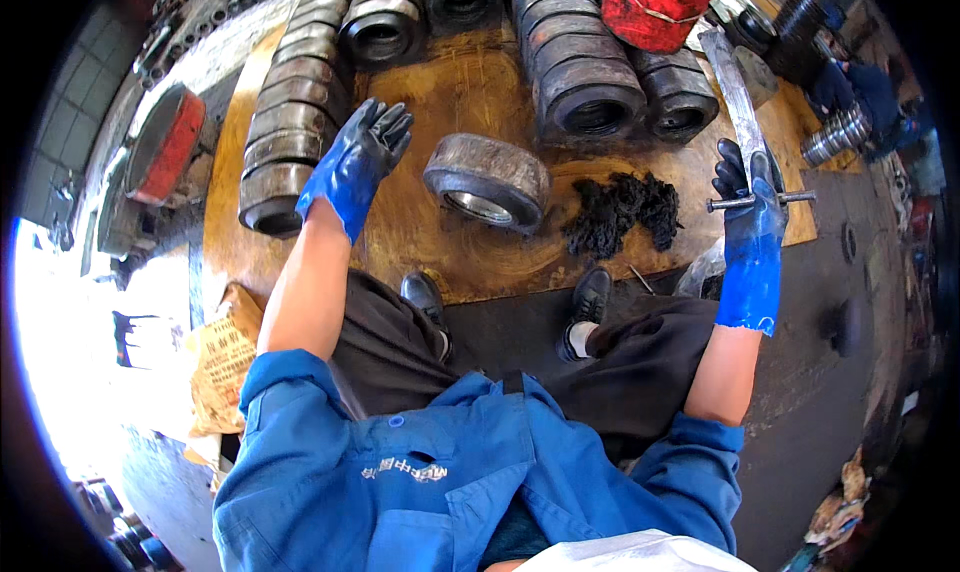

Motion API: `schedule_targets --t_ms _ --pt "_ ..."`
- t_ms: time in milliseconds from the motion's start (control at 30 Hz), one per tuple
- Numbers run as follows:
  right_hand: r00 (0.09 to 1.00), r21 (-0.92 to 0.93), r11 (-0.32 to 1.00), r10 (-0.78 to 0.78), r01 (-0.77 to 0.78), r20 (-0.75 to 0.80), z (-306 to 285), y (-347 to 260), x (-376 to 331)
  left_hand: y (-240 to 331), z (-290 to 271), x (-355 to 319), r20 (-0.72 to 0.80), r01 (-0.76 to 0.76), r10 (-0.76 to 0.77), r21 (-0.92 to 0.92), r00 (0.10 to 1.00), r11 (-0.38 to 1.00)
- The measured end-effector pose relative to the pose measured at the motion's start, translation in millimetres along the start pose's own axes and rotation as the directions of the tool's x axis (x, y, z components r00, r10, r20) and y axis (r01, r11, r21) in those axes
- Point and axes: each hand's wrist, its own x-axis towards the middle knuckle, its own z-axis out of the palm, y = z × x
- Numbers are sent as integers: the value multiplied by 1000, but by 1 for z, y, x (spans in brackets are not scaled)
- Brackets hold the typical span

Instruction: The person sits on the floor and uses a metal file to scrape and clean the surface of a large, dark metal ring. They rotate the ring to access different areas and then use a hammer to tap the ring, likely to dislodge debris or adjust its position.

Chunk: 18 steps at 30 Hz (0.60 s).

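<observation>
My left hand point(362, 162), in a blue glove with dark fingers, is raised over the board beside a row of steel rings point(290, 122). Its fingers are stretched out and nothing is in them. Out to the right, my right hand point(752, 232), gloved the same way, grips a long flat metal bar with a thin crosswise rod point(735, 92) near its lower end. The bar points away from me. Between my hands, a single thick metal ring point(490, 182) lies tilted on the board. To its right sits a heap of black, stringy material point(622, 212).
The stained wooden board point(430, 102) bears several rows of dark rings point(585, 82) at the far side. A red bucket point(660, 7) stands at the back right. A red-edged round part point(170, 147) is at the left, near a brown paper sack point(225, 362). A coiled part point(838, 137) lies right.
</observation>
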Motion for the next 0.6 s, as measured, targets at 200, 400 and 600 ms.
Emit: schedule_targets --t_ms 200,400,600 --pt "990 -31 998 57 -53 133 3 22 2 -49 2 19 224 -393 626 908 747 143" --pt "975 -76 993 102 -89 199 21 29 0 -71 3 7 268 -369 586 927 765 59" --pt "959 -146 984 133 -99 251 39 36 -3 -56 -6 1 395 -456 425 889 815 49"
